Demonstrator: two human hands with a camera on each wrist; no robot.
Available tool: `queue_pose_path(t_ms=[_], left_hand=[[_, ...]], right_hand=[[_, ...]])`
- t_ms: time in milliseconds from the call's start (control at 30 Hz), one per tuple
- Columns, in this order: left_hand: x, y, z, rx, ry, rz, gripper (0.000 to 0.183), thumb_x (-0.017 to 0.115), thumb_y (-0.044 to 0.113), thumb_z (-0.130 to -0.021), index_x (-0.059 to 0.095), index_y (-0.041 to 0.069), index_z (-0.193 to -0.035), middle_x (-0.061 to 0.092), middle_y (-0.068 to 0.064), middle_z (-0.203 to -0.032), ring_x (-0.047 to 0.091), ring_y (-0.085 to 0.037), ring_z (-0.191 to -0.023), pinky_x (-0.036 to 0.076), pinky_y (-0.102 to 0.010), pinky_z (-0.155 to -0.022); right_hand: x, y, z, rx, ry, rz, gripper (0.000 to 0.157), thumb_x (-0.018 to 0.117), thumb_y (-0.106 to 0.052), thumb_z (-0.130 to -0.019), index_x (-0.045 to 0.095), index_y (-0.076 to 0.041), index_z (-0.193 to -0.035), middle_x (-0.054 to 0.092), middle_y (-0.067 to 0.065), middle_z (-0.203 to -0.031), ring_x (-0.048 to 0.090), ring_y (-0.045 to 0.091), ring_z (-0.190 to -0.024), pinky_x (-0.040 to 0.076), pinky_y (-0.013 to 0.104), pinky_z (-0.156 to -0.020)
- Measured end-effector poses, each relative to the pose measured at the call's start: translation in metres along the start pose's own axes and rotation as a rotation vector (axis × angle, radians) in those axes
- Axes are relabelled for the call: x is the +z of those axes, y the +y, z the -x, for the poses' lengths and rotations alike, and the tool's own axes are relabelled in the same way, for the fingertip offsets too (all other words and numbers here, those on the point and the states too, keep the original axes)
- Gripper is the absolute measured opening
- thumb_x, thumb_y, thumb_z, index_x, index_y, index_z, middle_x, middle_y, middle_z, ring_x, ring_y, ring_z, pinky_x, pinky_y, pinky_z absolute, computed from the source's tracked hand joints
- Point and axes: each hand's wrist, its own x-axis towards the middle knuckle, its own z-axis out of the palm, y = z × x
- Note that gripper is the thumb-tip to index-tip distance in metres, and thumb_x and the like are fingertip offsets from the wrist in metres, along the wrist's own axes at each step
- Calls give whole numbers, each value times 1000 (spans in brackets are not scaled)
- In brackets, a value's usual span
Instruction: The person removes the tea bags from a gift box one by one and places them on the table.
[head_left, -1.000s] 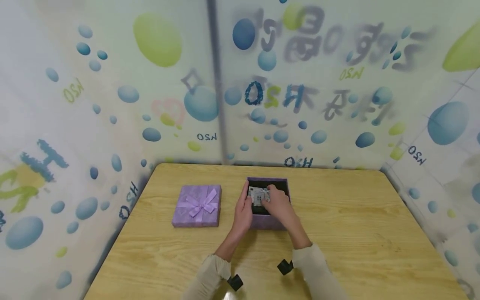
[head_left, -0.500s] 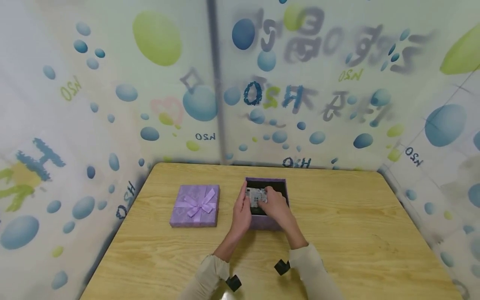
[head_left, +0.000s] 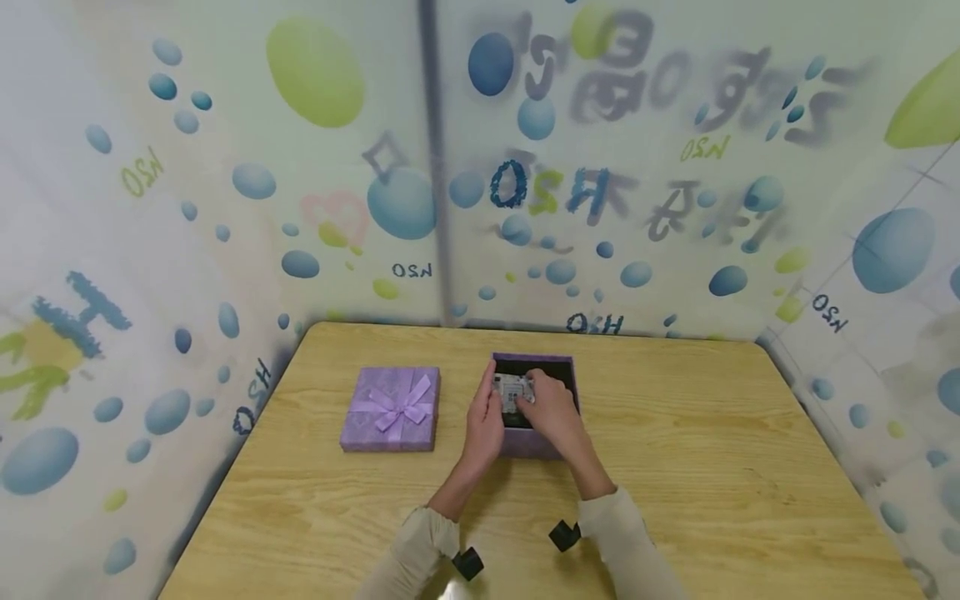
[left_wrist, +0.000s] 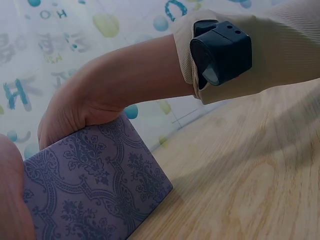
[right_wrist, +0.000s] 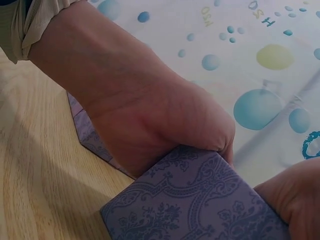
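Observation:
A purple patterned gift box (head_left: 534, 444) stands uncovered on the table, its inside dark. My left hand (head_left: 483, 425) holds the box's left side, fingers along the outer wall and thumb near the rim. Reaching in over the front, my right hand (head_left: 553, 407) pinches a small flat grey-white printed thing (head_left: 512, 390) with a square pattern on it, between thumb and fingers. In the right wrist view, the right hand (right_wrist: 165, 117) bends over the box wall (right_wrist: 200, 200), its fingertips hidden inside. The left wrist view also hides those fingertips behind the box front (left_wrist: 95, 185).
The box's purple lid (head_left: 390, 410), tied with a ribbon bow (head_left: 403, 410), lies to the left on the wooden table (head_left: 697, 450). A wall with blue and green dots (head_left: 592, 167) rises behind the table. Black wrist devices (head_left: 565, 536) sit at both cuffs.
The printed thing has shifted slightly left and tilts a little differently in the right hand. Both hands stay at the box, and the lid lies as before.

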Motion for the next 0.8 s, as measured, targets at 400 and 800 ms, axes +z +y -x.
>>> queue_pose_path(t_ms=[400, 800], left_hand=[[0, -3, -2, 7, 1, 9, 56, 32, 6, -113, 25, 16, -167, 25, -3, -172, 53, -30, -121, 30, -47, -110], [-1, -1, 0, -2, 3, -21, 55, 32, 7, -113, 26, 17, -167, 37, -10, -166, 49, -25, -73, 41, -39, -96]], right_hand=[[-4, -1, -1, -1, -43, -57, 52, 72, -12, -97, 53, 3, -143, 64, 10, -89, 57, 21, -71, 47, 37, -63], [-3, 1, -1, -130, -114, -98, 37, 62, 1, -96, 68, -3, -132, 64, 6, -82, 37, 12, -52, 34, 29, -55]])
